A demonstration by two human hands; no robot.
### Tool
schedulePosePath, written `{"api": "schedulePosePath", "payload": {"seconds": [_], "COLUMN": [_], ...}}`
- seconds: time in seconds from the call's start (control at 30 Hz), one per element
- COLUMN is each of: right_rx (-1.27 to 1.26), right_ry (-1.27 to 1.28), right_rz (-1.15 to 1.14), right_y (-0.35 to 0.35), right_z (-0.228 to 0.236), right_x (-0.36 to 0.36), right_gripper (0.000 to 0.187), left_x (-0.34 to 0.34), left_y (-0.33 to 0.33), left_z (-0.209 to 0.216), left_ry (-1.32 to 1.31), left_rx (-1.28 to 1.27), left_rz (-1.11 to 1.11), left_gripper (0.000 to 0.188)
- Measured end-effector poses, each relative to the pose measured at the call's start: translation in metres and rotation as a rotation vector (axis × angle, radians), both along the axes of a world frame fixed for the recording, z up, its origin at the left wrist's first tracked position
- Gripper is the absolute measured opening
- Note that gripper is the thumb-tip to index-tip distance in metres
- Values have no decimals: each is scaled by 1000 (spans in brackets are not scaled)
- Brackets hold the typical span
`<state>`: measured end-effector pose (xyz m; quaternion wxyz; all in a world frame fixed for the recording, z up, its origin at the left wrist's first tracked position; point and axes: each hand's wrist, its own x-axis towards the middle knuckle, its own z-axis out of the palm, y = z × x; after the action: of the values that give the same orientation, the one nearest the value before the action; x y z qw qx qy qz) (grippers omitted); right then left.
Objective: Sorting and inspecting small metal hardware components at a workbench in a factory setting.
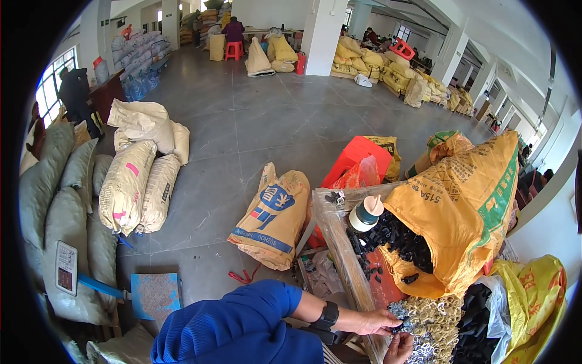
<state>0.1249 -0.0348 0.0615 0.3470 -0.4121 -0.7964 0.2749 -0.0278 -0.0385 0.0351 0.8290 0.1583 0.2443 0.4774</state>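
My left hand point(377, 321), with a black band on its wrist, reaches over the wooden edge of the worktable point(351, 276). Its fingers pinch a small black piece point(397, 328) at the rim of a heap of parts. Just below, my right hand point(398, 349) is closed, its fingertips near the same piece; what it grips is too small to make out. Beside both hands lie small grey parts point(400, 312) and a spread of gold and silver metal buckles point(433, 321). Farther right is a pile of black pieces point(474, 327).
A yellow woven sack point(461, 206) spills black parts point(403, 242) onto the table. A cup with a pale lid point(366, 213) stands by them. Left are a filled sack point(273, 218), a blue platform scale point(156, 294) and stacked sacks point(127, 182). People work farther back.
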Motion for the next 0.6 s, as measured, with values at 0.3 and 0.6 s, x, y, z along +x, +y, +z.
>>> {"api": "schedulePosePath", "payload": {"seconds": [0.3, 0.6], "right_rx": [-282, -555], "right_ry": [200, 502], "right_rz": [-180, -81], "right_y": [-8, 15], "right_z": [14, 31], "right_x": [2, 7], "right_gripper": [15, 8], "left_x": [2, -11], "left_y": [-9, 6], "left_z": [6, 22], "left_ry": [-72, -6], "left_rx": [6, 73], "left_rz": [73, -30], "left_gripper": [15, 19]}}
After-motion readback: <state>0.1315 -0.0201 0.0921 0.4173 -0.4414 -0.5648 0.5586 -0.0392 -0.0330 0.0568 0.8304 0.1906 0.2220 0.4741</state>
